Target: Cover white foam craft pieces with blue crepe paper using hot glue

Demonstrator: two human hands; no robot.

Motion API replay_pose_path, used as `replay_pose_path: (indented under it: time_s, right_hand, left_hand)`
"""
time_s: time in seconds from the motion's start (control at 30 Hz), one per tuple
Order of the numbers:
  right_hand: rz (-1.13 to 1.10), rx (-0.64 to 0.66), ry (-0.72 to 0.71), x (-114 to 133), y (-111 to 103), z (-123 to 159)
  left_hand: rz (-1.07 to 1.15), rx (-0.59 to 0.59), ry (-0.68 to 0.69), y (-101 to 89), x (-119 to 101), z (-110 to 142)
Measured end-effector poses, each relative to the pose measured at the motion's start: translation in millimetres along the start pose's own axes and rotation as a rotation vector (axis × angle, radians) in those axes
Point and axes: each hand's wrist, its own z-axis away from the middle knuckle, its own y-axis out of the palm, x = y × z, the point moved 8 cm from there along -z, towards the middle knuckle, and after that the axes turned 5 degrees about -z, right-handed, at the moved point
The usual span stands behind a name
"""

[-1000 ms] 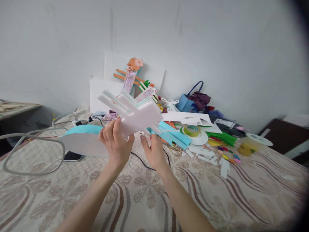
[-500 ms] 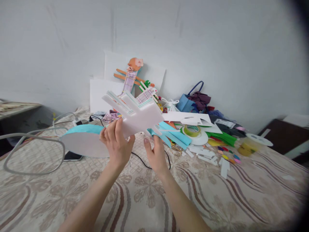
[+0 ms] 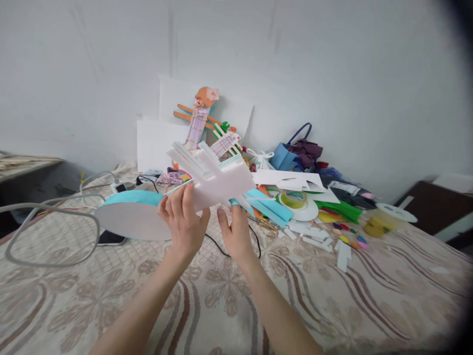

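Note:
My left hand [image 3: 184, 217] is closed on a white board cut-out [image 3: 225, 185] with narrow strips sticking out along its upper and lower right edges and thin teal edges. A large white disc [image 3: 129, 217] with a light-blue rim lies left of that hand; my fingers hide whether it is joined to the cut-out. My right hand [image 3: 237, 229] is at the cut-out's lower right end, fingers curled up against its blue underside beside a strip, thumb apart. The cut-out is tilted and held above the table.
Behind stand decorated stick figures [image 3: 199, 118] against white boards. To the right are a tape roll [image 3: 293, 199], blue paper strips [image 3: 271, 209], white scraps [image 3: 314, 241], coloured dots [image 3: 345, 239] and a tub [image 3: 380, 224]. A grey cable [image 3: 55, 264] and a phone [image 3: 111, 238] lie left.
The white cut-out has shifted slightly right and down, and my left hand and the disc have moved a little right with it. My right hand stays almost in place at the lower end.

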Motion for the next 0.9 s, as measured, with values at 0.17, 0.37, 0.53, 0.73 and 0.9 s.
replay_pose_path:
  time_s: [0.17, 0.37, 0.53, 0.73, 0.9]
  right_hand:
    - [0.053, 0.039, 0.018, -2.2, 1.1, -3.1]
    - [0.051, 0.072, 0.017, -1.7, 1.6, -1.5]
    - [0.009, 0.054, 0.003, -1.4, -4.7, 6.9]
    - [-0.025, 0.034, 0.001, 1.9, -4.8, 11.1]
    - [-0.008, 0.015, 0.047, 3.7, -1.1, 4.9]
  left_hand:
    - [-0.023, -0.014, 0.032, -0.1, -2.8, 0.2]
    - [-0.019, 0.013, 0.001, 2.1, 1.0, -0.9]
    - [-0.001, 0.012, 0.010, 0.0, 2.8, -3.0]
    - [-0.047, -0.009, 0.049, -0.4, -1.7, -1.9]
    - [-0.076, -0.028, 0.082, 0.0, -6.5, 0.6]
